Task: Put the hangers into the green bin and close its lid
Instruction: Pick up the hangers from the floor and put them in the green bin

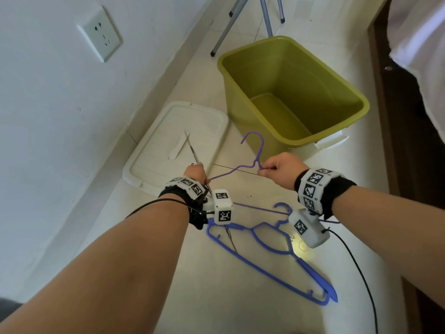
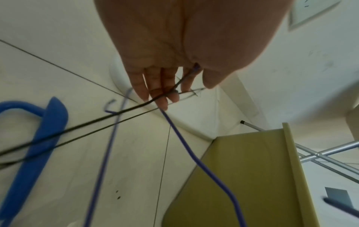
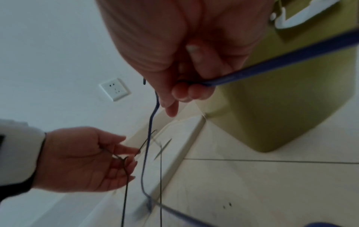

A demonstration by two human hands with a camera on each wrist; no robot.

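Open green bin [image 1: 337,109] stands beside its lid [image 1: 154,150] on the floor; right hand [image 1: 280,169] pinches the purple hanger [image 1: 258,150], left hand [image 1: 196,173] clasps a dark wire hanger [image 2: 108,116]; blue hangers [image 1: 269,247] lie below.

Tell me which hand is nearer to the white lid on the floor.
Left. The left hand hangs right over the near edge of the white lid, gripping wire hangers. The right hand is off to the lid's right, nearer the green bin, pinching the purple hanger.
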